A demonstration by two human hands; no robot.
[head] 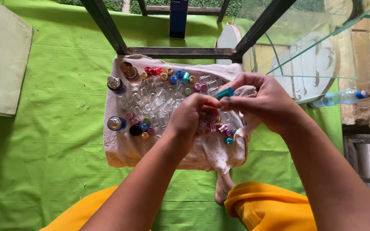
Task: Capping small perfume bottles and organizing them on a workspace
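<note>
I pinch a small teal metallic cap [225, 93] in my right hand [264, 102], just above the cream cloth [125, 149] so nothing rolls away. My left hand [191, 119] is clenched around something I cannot make out, beside the clear glass vials [159, 102].

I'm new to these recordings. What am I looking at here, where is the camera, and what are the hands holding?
There is no machine here, just one picture from a camera worn on a person's head, looking down at their own bare hands. The person sits on a green mat in front of a whitish cloth covered with small clear glass vials and coloured metallic caps. The right hand pinches a teal cap in its fingers. The left hand is curled beside it; what it grips is hidden.
</note>
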